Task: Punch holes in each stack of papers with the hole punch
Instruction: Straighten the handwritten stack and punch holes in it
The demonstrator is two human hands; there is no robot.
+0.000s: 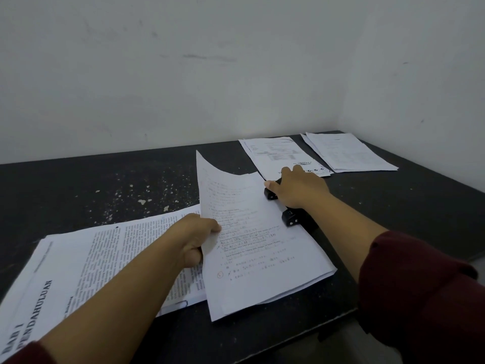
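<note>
A stack of printed papers (259, 245) lies on the black table, its right edge pushed into the black hole punch (291, 216). My left hand (195, 239) grips the stack's left edge, which curls upward at the far corner. My right hand (299, 189) rests palm down on top of the hole punch, covering most of its lever; only the punch's two black front feet and part of its base show.
A thick printed stack (86, 264) lies at the near left, partly under my left arm. Two more paper stacks, one (278, 153) and another (346, 152), lie at the far right near the wall corner. The black table (105, 185) has scuffed white specks.
</note>
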